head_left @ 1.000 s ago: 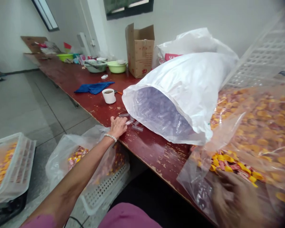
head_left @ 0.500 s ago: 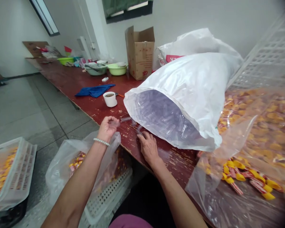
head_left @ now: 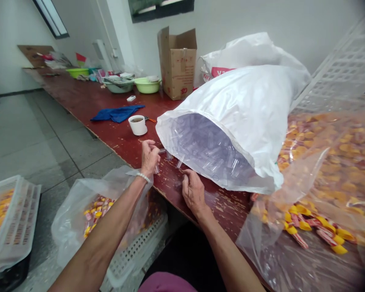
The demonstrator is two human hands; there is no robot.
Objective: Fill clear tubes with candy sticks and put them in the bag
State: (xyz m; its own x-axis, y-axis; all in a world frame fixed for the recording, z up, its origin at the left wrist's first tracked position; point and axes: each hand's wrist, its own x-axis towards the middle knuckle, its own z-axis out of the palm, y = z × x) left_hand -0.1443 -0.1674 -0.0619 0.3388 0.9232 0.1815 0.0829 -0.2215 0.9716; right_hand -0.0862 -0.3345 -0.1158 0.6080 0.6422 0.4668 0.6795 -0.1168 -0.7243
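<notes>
Clear tubes (head_left: 180,162) | 3 by white bag (head_left: 231,105) | left hand (head_left: 149,157): grips 1 | right hand (head_left: 194,190): can't tell

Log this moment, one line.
left hand: appears to hold clear tube | right hand: at table edge, grip unclear | white bag: open, tubes inside, loose tubes at mouth

A long dark-red desk (head_left: 161,107), its paint chipped near the front edge, bears an open white sack (head_left: 231,97) on its side, loose clear tubes (head_left: 180,162) by the sack's mouth, a white cup (head_left: 138,127), a blue cloth (head_left: 117,114), a pale green basin (head_left: 147,86) and an open cardboard box (head_left: 182,73)
</notes>
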